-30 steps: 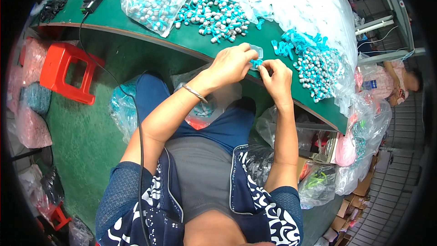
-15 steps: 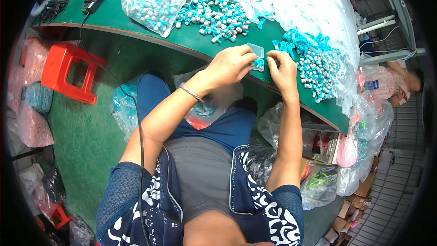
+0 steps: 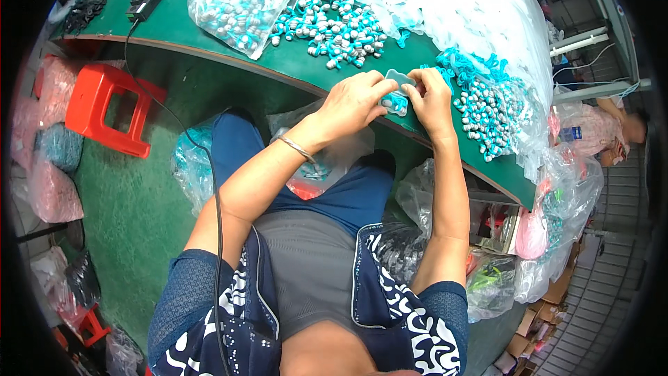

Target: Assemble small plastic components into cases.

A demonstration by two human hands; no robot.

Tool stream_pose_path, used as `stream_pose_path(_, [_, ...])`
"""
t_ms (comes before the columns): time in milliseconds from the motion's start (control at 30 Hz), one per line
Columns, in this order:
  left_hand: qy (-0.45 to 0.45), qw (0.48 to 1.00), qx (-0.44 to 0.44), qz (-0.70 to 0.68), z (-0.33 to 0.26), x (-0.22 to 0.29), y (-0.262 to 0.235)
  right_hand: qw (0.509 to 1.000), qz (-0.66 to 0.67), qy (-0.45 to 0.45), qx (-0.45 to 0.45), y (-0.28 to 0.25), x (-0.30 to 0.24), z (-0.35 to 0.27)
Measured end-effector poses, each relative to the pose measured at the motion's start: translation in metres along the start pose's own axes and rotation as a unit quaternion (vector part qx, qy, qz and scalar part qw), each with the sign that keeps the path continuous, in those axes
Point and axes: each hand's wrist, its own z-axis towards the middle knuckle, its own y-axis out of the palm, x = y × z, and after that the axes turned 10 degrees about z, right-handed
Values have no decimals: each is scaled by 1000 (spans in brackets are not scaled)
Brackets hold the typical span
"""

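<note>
Between my two hands, over the table's front edge, is a small clear plastic case (image 3: 396,104) with its lid raised and turquoise and white pieces inside. My left hand (image 3: 353,99) grips the case by its left side, thumb and fingers pinched. The fingers of my right hand (image 3: 433,97) are closed on the case's clear lid at the right. Beyond my left hand lies a heap of grey-white beads on turquoise cords (image 3: 341,28). Right of my right hand are a pile of similar small beads (image 3: 487,115) and a bundle of turquoise cords (image 3: 470,66).
A clear bag of beaded pieces (image 3: 233,10) lies on the green table (image 3: 160,28). White plastic sheeting (image 3: 480,0) covers its far right. A black cable (image 3: 174,118) hangs past my left arm. A red stool (image 3: 111,108) stands left; filled bags (image 3: 550,230) sit at right.
My right hand has moved slightly left and onto the case's lid. The case has tipped, so more of its turquoise contents shows. My left hand keeps its grip.
</note>
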Motion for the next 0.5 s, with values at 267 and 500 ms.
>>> stream_pose_path(267, [29,1000,5,8,2,-7,4,992,92,-88,-1,-3,-5,-35])
stream_pose_path(500, [60,998,7,22,5,-11,13,990,72,-118,32,13,-5,-40])
